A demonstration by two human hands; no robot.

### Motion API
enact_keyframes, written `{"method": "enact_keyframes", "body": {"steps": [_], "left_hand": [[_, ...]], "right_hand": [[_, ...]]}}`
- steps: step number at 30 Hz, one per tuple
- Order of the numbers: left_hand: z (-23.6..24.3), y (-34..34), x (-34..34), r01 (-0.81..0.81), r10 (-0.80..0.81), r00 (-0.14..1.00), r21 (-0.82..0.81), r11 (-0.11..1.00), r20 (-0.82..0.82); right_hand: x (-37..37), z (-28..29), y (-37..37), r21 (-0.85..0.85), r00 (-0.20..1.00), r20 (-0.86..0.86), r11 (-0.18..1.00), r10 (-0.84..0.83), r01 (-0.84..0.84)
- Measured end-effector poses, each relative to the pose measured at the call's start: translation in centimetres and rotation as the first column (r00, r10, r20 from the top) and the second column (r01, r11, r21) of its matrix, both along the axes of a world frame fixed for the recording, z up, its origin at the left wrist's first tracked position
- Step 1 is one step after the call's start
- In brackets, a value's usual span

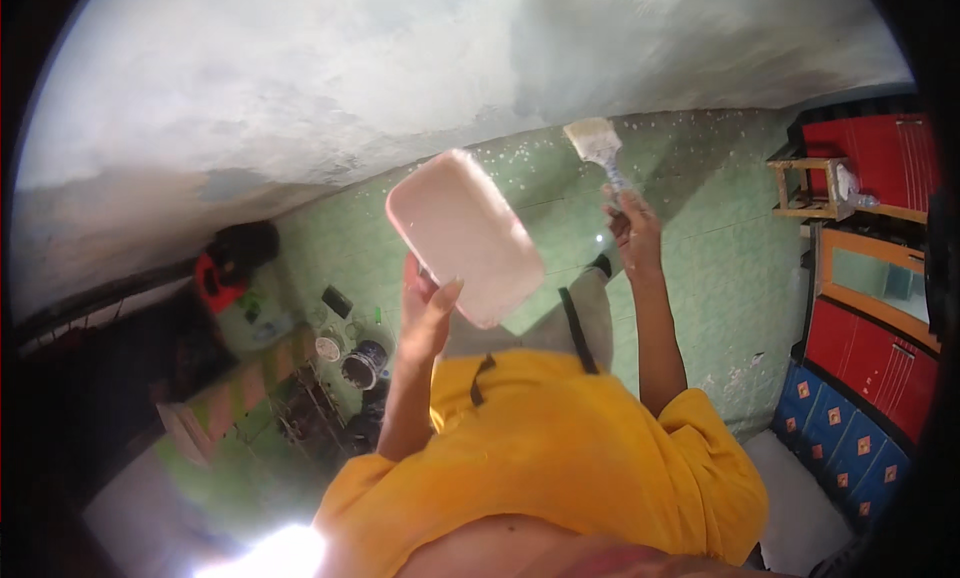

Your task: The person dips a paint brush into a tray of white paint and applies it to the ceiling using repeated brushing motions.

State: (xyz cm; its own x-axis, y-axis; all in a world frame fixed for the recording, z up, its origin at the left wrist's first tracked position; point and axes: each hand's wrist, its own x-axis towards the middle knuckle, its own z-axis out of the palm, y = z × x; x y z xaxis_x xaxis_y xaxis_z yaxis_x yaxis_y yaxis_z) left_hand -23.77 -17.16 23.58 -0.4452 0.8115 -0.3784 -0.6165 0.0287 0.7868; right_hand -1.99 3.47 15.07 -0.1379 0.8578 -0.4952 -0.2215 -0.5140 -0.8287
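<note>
My left hand is closed on the near left edge of a shallow pink tray, thumb over its rim. Pale paint seems to coat the inside of the tray. Off to the right, my right hand grips the handle of a wide paintbrush, whose bristles point up and look whitish. The brush is apart from the tray and appears close to the foot of the wall, which has white and grey patches. How near the bristles are to that wall I cannot tell.
Pale spatters dot the green tiled floor. A dark paint bucket and small containers stand at the left, near a wooden bench. Red cabinets and a small wooden stool-like frame line the right side.
</note>
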Motion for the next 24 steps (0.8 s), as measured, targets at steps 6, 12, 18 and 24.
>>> {"method": "enact_keyframes", "body": {"steps": [6, 12, 18, 24], "left_hand": [[-10.4, 1.5, -0.5, -0.05, 0.052, 0.999, -0.106, 0.993, 0.007], [-23.6, -2.1, -0.8, -0.19, 0.19, 0.981, -0.247, 0.95, -0.021], [-31.4, -4.9, 0.3, -0.188, 0.169, 0.982, -0.272, 0.944, -0.088], [-30.0, -6.3, 0.0, -0.203, 0.192, 0.979, -0.328, 0.922, -0.067]], "right_hand": [[0.0, -29.0, 4.6, -0.386, 0.916, -0.298, 0.844, 0.268, -0.372], [-11.1, -50.4, 10.4, -0.305, 0.846, 0.289, 0.88, 0.449, -0.363], [-13.8, -60.8, 18.0, -0.027, 0.492, 0.79, 0.822, 0.366, -0.568], [-15.5, -48.7, 14.0, 0.238, 0.738, 0.664, 0.902, 0.121, -0.361]]}}
